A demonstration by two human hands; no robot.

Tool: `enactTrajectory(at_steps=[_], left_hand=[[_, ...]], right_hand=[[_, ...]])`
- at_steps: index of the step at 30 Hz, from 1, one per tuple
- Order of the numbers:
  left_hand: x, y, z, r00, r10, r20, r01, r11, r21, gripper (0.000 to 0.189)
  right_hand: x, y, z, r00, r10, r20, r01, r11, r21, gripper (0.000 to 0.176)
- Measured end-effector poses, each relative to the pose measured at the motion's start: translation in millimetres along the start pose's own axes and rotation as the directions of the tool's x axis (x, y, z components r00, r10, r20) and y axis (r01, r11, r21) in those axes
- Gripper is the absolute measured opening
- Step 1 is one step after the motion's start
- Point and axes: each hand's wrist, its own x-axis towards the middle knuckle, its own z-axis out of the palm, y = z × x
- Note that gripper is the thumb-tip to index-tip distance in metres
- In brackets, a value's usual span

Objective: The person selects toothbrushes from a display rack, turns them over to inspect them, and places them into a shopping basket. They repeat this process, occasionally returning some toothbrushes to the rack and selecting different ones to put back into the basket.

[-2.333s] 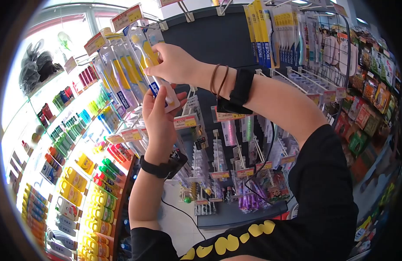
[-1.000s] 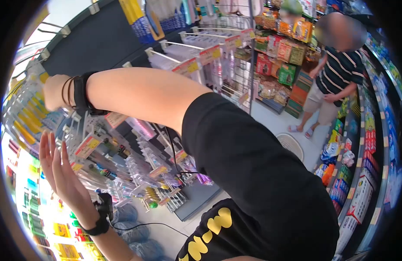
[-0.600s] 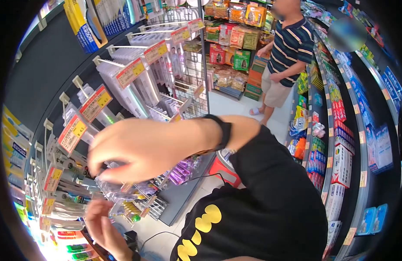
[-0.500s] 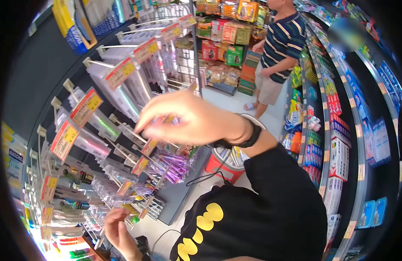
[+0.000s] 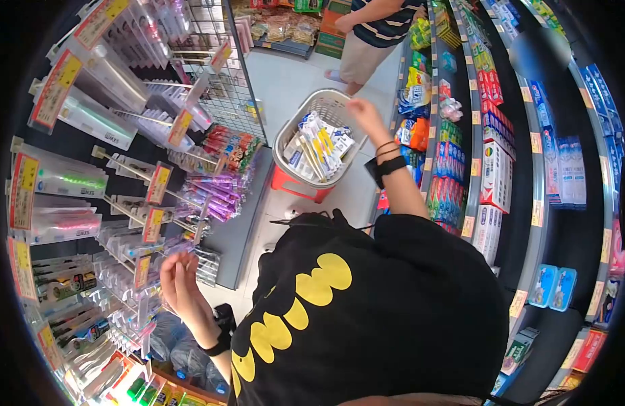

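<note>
My right hand [image 5: 370,120] is at the right rim of a light grey plastic basket [image 5: 329,101], its fingers loosely extended and nothing visible in them. Inside the basket lies a heap of white, blue and yellow packs [image 5: 318,147]. Lower left, my left hand [image 5: 182,289] is raised palm inward with loosely bent, slightly parted fingers, holding nothing. It is close to hooks of clear blister packs [image 5: 120,254] that have red and yellow price tags [image 5: 151,224] on their ends.
A red stool [image 5: 293,186] supports the basket. Purple packets [image 5: 214,195] hang beside a grey shelf base [image 5: 241,233]. On the right run shelves of boxed goods [image 5: 496,172]. A person in a striped shirt [image 5: 387,24] stands beyond the basket.
My right hand has moved from in front of the hanging packs to the basket's right rim. The view has tilted down, bringing the basket into sight. My left hand stays near the lower hooks.
</note>
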Motion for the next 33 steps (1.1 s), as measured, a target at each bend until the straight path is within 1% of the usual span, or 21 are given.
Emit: enactTrajectory(at_steps=[1,3,4,5,6,7,8,9,12,13,15,18,19,20,21,22,25,27,30,31,33], left_hand=[[6.5,-0.5,8.4,1.0,-0.002,0.022,0.002,1.0,0.0,0.018],[15.8,-0.7,22.7,0.998,-0.008,0.06,0.008,1.0,0.005,0.018],[21.1,-0.4,31.4,0.994,-0.006,0.107,0.005,1.0,0.01,0.019],[23.8,0.1,39.5,0.995,-0.022,0.094,0.019,0.999,0.031,0.019],[26.9,-3.0,43.7,0.996,-0.033,0.085,0.033,0.999,0.01,0.018],[27.9,-5.4,49.3,0.997,-0.031,0.076,0.032,0.999,-0.009,0.017],[28.8,-7.3,54.5,0.998,-0.027,0.061,0.029,0.999,-0.028,0.016],[29.6,-8.6,59.6,0.998,-0.052,0.033,0.053,0.998,-0.035,0.015],[30.3,-18.0,65.0,0.995,-0.095,-0.042,0.094,0.995,-0.026,0.013],[29.9,-19.5,66.9,0.991,-0.104,-0.081,0.102,0.994,-0.029,0.012],[26.4,-25.0,61.5,0.981,-0.11,-0.159,0.106,0.994,-0.032,0.012],[20.8,-30.5,51.0,0.947,-0.136,-0.292,0.138,0.99,-0.014,0.012],[17.0,-35.0,43.2,0.937,-0.115,-0.329,0.114,0.993,-0.022,0.014],[10.0,-38.3,35.5,0.925,-0.106,-0.364,0.106,0.994,-0.02,0.015],[7.2,-38.9,31.9,0.919,-0.103,-0.381,0.107,0.994,-0.013,0.016],[4.4,-37.1,32.5,0.913,-0.113,-0.392,0.116,0.993,-0.017,0.018],[2.2,-42.1,39.0,0.857,-0.151,-0.492,0.164,0.986,-0.016,0.016],[2.9,-45.6,42.2,0.853,-0.168,-0.494,0.173,0.984,-0.035,0.016],[7.8,-51.8,48.0,0.863,-0.204,-0.462,0.209,0.977,-0.04,0.016],[10.3,-52.8,50.6,0.861,-0.212,-0.462,0.217,0.975,-0.043,0.016],[14.0,-52.4,55.1,0.87,-0.223,-0.44,0.232,0.972,-0.034,0.016]], right_hand=[[-11.6,3.1,12.1,0.977,0.181,0.113,-0.186,0.982,0.03,0.015],[-17.9,61.6,50.8,0.969,0.152,0.195,-0.161,0.986,0.033,0.014],[-12.4,91.3,72.1,0.926,0.257,0.275,-0.248,0.966,-0.069,0.015],[-8.7,107.0,87.2,0.878,0.195,0.436,-0.016,0.924,-0.382,0.02],[-11.9,172.0,122.6,0.917,-0.085,0.389,0.214,0.929,-0.301,0.023],[-22.2,165.7,143.3,0.953,0.133,0.274,-0.04,0.946,-0.321,0.025],[-22.4,207.9,155.9,0.939,-0.064,0.338,0.186,0.921,-0.341,0.018],[-20.4,205.1,159.8,0.834,0.158,0.529,0.076,0.916,-0.393,0.018],[-41.5,141.4,168.2,0.953,0.245,0.177,-0.171,0.92,-0.352,0.03],[-40.0,136.3,170.3,0.953,0.228,0.199,-0.145,0.922,-0.36,0.03],[-34.6,120.3,176.7,0.868,0.448,0.213,-0.291,0.808,-0.512,0.034],[-29.7,132.2,191.0,0.936,0.301,0.184,-0.09,0.709,-0.7,0.031],[-26.1,123.3,191.2,0.93,0.349,0.118,-0.164,0.681,-0.714,0.026],[-10.7,163.1,202.5,0.789,0.565,0.241,-0.215,0.622,-0.753,0.043],[-18.9,187.4,229.8,0.86,0.508,0.053,-0.202,0.433,-0.878,0.027],[-22.9,163.9,208.6,0.954,0.29,0.075,-0.122,0.604,-0.788,0.027],[-11.7,137.3,204.0,0.929,0.368,0.045,-0.196,0.59,-0.783,0.033],[-5.7,138.0,203.6,0.769,0.61,0.19,-0.272,0.581,-0.767,0.036],[-10.1,139.8,204.7,0.834,0.53,0.157,-0.227,0.587,-0.777,0.025],[-13.3,133.3,199.7,0.862,0.479,0.165,-0.243,0.677,-0.695,0.035],[-19.7,128.2,192.9,0.877,0.45,0.171,-0.247,0.725,-0.643,0.035]])
